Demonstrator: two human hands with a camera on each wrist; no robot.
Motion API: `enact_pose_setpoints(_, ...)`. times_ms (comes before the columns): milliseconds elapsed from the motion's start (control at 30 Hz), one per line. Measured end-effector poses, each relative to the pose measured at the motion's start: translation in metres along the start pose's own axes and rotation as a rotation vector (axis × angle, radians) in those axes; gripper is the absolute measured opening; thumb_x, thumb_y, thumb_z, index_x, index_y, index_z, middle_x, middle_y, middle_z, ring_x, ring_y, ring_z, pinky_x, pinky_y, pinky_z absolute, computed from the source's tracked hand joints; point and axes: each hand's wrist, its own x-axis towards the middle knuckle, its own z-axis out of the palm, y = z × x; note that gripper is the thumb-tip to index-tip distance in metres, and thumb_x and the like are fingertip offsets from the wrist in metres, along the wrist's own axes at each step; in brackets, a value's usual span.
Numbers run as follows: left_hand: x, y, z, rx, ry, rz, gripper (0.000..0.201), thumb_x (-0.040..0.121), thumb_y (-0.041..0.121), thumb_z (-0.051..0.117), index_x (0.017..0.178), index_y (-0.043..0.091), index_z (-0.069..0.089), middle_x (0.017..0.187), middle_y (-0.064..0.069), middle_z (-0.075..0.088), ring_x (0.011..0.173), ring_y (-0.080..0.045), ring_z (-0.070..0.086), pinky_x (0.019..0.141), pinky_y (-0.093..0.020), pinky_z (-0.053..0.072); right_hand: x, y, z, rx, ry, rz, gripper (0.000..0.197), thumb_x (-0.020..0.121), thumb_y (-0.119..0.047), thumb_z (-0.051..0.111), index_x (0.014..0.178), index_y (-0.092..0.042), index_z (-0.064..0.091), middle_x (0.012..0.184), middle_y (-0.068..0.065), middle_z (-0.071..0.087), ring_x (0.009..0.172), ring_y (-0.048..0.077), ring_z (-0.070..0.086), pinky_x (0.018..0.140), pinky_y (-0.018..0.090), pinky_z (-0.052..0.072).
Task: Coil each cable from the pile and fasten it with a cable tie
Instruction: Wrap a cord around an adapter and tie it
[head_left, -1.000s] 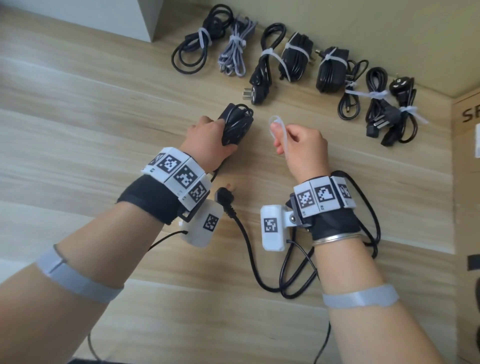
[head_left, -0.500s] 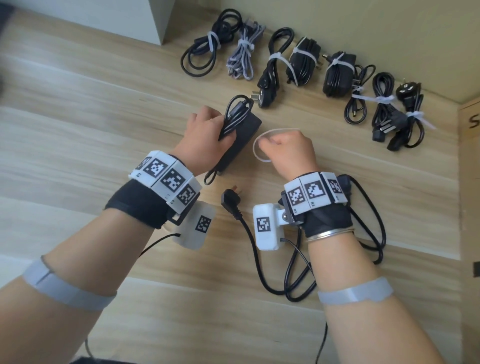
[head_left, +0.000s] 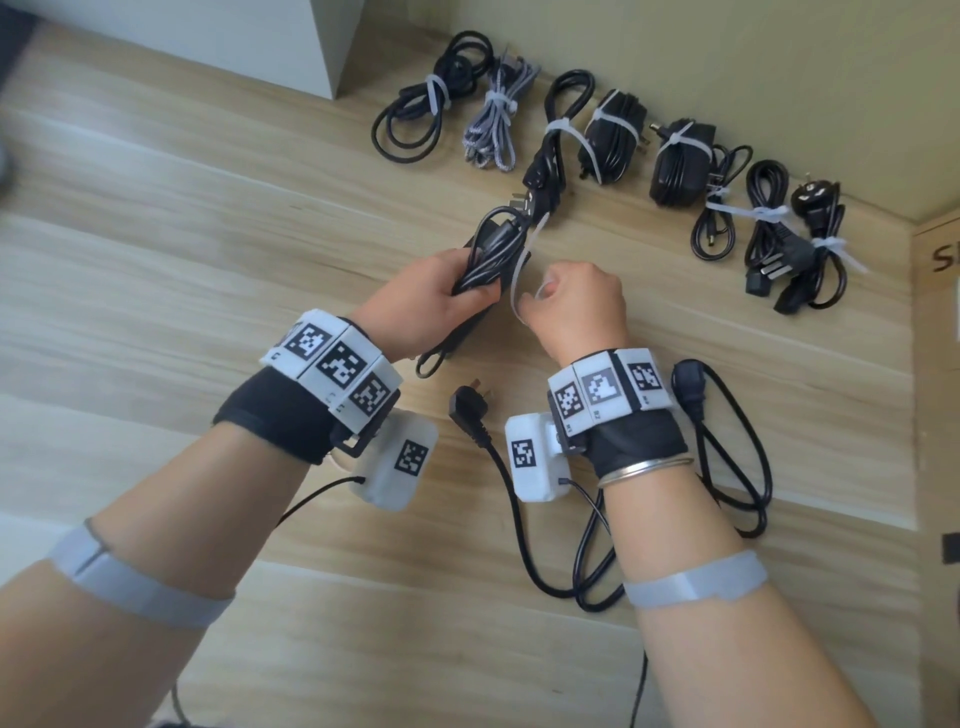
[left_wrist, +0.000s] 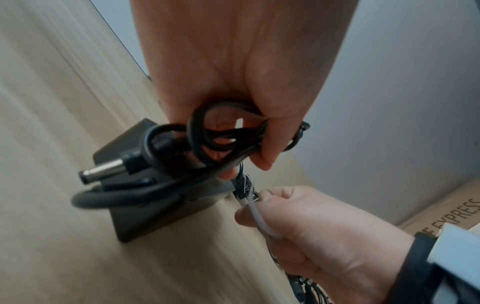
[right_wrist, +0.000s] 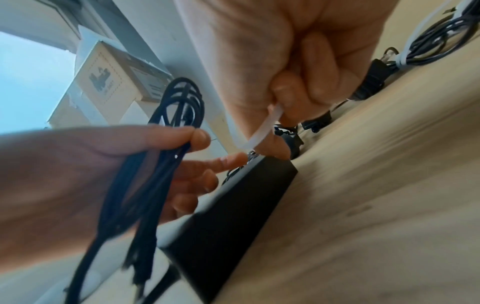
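Left hand (head_left: 426, 301) grips the coiled adapter cable (head_left: 493, 254); right hand (head_left: 576, 306) pinches the cable tie (head_left: 522, 265) beside it.

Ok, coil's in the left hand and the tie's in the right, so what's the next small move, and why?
Probably feed the tie around the coil and its adapter, then thread its tail through the head. The left hand grips the coil bunched over the adapter, and the right hand pinches the tie right beside it, not yet looped around anything.
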Motion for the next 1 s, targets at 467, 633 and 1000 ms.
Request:
enact_pose_setpoints(467, 0.010, -0.002, -0.004, -0.024, -0.038, -0.051, 0.005, 0.092, 0.022, 0.053, 0.088, 0.019, 0.055, 0.087, 0.001, 0.043, 0.076, -0.011, 0.046, 0.068, -0.012, 0.038, 0.002, -0.004, 0.010, -0.034, 0.008, -0.117, 0.033, 0.086, -0.023, 0.058, 0.060, -0.016, 0.039, 0.065, 0.001, 0.052, 0.067, 0.025, 0.048, 0.058, 0.025, 0.032)
enact_pose_setpoints(633, 0.022, -0.009, 0.002, 0.364, 0.084, -0.079, 0.021, 0.093, 0.027, 0.045, 0.107, 0.013, 0.054, 0.099, -0.012, 0.042, 0.104, -0.031, 0.040, 0.095, -0.039, 0.032, -0.003, -0.001, 0.006, 0.246, 0.006, -0.130, 0.046, 0.086, -0.036, 0.061, 0.056, -0.015, 0.033, 0.056, 0.005, 0.043, 0.061, 0.028, 0.048, 0.057, 0.029, 0.038)
enact_pose_setpoints(1000, 0.023, -0.011, 0.009, 0.329, 0.161, -0.082, 0.057, 0.086, 0.009, 0.056, 0.137, 0.008, 0.030, 0.128, -0.021, 0.033, 0.121, -0.036, 0.033, 0.105, -0.039, 0.025, -0.010, -0.017, -0.010, 0.533, -0.057, -0.316, 0.022, 0.093, -0.024, 0.053, 0.072, -0.020, 0.058, 0.062, -0.011, 0.051, 0.054, 0.008, 0.047, 0.061, 0.026, 0.044)
